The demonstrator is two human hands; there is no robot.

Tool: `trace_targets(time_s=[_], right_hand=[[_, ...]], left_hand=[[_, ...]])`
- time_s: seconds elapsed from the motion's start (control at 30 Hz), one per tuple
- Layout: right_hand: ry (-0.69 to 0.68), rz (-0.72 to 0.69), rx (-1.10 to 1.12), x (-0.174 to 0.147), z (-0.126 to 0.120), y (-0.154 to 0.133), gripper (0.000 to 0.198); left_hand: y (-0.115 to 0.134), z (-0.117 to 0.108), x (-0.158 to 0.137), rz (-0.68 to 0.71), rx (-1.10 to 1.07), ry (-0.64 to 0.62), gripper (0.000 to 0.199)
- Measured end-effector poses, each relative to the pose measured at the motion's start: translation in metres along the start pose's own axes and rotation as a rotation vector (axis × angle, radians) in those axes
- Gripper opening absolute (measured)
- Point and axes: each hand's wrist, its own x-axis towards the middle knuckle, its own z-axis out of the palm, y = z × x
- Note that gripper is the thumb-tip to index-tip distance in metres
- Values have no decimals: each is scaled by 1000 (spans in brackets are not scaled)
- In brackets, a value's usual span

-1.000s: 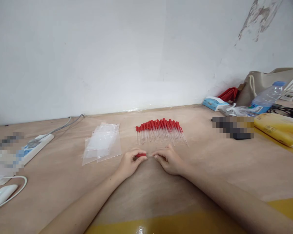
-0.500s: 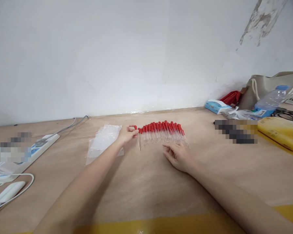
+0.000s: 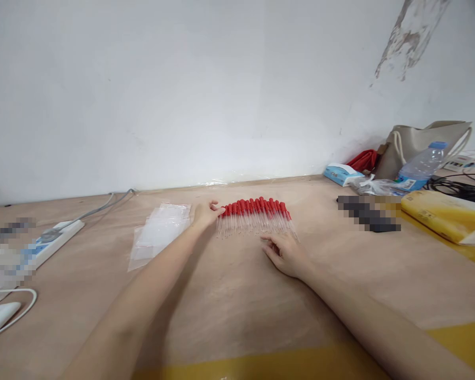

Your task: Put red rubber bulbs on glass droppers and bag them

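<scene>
A row of droppers (image 3: 253,214) lies side by side on the brown table, red bulbs away from me and thin clear tubes pointing towards me. At the row's left end is my left hand (image 3: 206,215), its thumb against the outermost red bulb and its fingers apart from the thumb. My right hand (image 3: 285,253) rests just in front of the tubes' tips on the right, fingers loosely bent, thumb apart, nothing in it. Left of the row, several clear zip bags (image 3: 160,229) lie overlapping, partly behind my left forearm.
A white power strip (image 3: 59,243) with cables lies at the left. On the right are a blue box (image 3: 342,174), a plastic bottle (image 3: 423,166), a grey bag (image 3: 414,140), a yellow packet (image 3: 443,211) and a blurred dark object (image 3: 370,214). A white wall (image 3: 221,95) bounds the table's back.
The leftmost dropper, pinched in my left hand and a little apart before, now lies against the row. My left fingers have spread. The view has shifted slightly; my right hand stays nearly still.
</scene>
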Motion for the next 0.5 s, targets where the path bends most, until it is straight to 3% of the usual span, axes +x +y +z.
trace_targets(time_s=[0.13, 0.2, 0.3, 0.37, 0.5], right_hand=[[-1, -46, -9, 1, -1, 1, 19], [-17, -75, -15, 1, -3, 1, 20], [-73, -122, -23, 1, -5, 0, 28], [-150, -149, -40, 1, -7, -1, 36], [-283, -162, -58, -1, -9, -2, 39]], left_hand=[[2, -11, -51, 202, 12, -38, 17], [-1, -20, -85, 388, 52, -200, 19], [-9, -32, -127, 596, 133, -437, 39], [-15, -36, -141, 613, 197, -483, 45], [-21, -35, -146, 537, 277, -460, 46]])
